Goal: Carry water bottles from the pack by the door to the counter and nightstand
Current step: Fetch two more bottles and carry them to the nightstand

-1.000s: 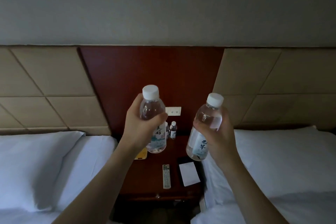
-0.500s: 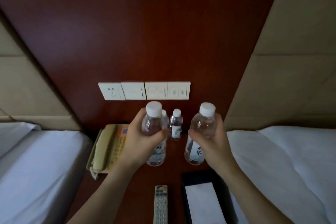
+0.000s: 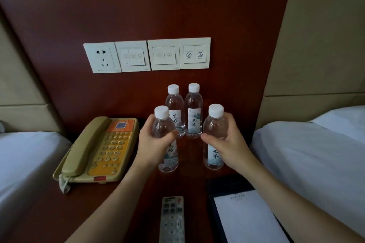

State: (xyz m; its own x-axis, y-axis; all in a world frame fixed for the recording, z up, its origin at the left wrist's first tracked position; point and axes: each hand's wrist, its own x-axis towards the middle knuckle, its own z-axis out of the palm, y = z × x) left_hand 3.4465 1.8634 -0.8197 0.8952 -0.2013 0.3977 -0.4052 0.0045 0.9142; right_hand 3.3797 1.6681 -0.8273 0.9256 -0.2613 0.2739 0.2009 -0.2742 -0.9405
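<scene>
My left hand [image 3: 151,142] grips a clear water bottle [image 3: 165,124] with a white cap, upright, its base at the dark wooden nightstand [image 3: 126,199]. My right hand [image 3: 231,141] grips a second such bottle [image 3: 214,126] the same way, a little to the right. Whether their bases touch the wood I cannot tell. Behind them two more bottles stand against the wall panel, one on the left [image 3: 174,108] and one on the right [image 3: 194,108].
A beige and orange telephone [image 3: 98,150] sits left of the bottles. A remote control [image 3: 172,221] lies near the front edge, a notepad in a dark holder [image 3: 243,217] at the right. Wall switches and a socket [image 3: 147,55] above. White beds [image 3: 316,154] flank both sides.
The view has closed in on the nightstand. Both hands have lowered their bottles to the wood, in front of the two bottles standing at the back.
</scene>
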